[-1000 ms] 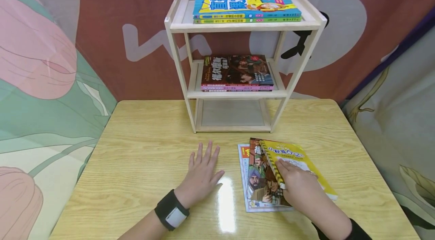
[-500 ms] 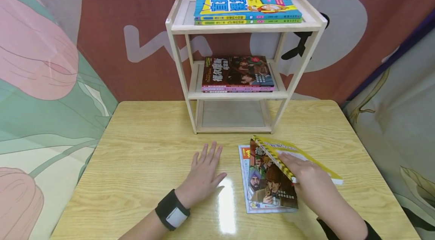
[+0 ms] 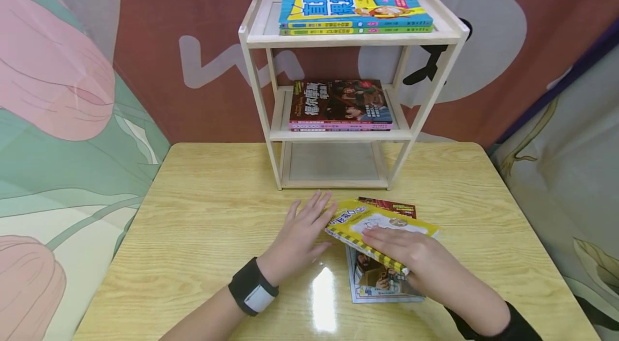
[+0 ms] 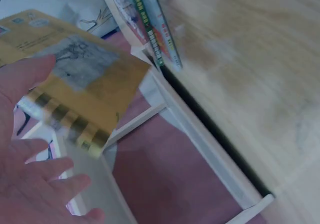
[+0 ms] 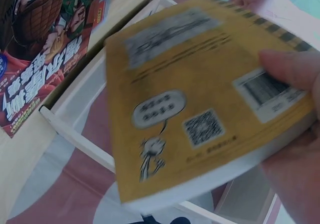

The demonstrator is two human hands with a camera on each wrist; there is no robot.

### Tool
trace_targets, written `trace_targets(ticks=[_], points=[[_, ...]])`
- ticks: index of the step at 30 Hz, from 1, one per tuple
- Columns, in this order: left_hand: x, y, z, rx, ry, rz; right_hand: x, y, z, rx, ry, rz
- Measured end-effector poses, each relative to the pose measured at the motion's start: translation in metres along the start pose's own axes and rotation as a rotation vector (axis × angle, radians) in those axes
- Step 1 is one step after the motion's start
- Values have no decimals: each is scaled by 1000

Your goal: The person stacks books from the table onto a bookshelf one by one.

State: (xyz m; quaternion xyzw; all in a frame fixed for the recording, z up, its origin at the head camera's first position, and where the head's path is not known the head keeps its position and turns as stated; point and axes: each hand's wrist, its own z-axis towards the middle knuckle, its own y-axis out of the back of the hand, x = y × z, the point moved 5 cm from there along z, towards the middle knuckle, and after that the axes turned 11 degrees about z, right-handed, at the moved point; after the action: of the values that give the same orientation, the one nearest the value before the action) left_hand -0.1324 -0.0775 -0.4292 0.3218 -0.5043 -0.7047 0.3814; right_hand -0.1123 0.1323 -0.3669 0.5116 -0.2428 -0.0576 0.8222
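Observation:
In the head view my right hand [image 3: 420, 255] grips a yellow paperback [image 3: 353, 220] by its near side, raised and tilted over the other books. The right wrist view shows the thumb pressed on its back cover [image 5: 215, 83] beside the barcode. My left hand [image 3: 300, 241] has its fingers stretched out, fingertips right at the book's left corner. In the left wrist view its thumb overlaps the yellow cover [image 4: 105, 78]. Partly hidden below lie a dark detective comic book [image 3: 369, 271] and, under that, a light-blue-edged book [image 3: 354, 291].
A white wooden shelf rack [image 3: 340, 135] stands at the table's back. Blue and green books [image 3: 355, 2] lie stacked on its top tier, dark-covered books [image 3: 340, 102] on the middle one. The bottom tier [image 3: 333, 161] is near the table [image 3: 203, 212]. Printed cloth hangs around.
My right hand has lifted the yellow book and turned it, carrying it leftward across the pile. My left hand has moved slightly up and right to the book's corner.

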Motion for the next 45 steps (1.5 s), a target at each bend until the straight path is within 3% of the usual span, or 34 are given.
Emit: trace_targets(ticks=[8,14,20,28,36,40,45], points=[[-6,-6,0,111,-75,36,7,-5,5,51,136,95],[-6,-10,-7,113,-86,-38,7,-8,8,46,168,95],[-2,-3,-6,47,-48,-56,1,-8,12,68,76,117],[-1,13,-1,-46,-11,100,-6,-4,9,204,-180,57],[-9,35,3,-167,53,211,10,6,18,126,-307,-128],[-16,41,6,-182,89,287,15,2,29,101,-360,-242],[-22,45,8,-177,147,317,18,-5,39,49,-371,-311]])
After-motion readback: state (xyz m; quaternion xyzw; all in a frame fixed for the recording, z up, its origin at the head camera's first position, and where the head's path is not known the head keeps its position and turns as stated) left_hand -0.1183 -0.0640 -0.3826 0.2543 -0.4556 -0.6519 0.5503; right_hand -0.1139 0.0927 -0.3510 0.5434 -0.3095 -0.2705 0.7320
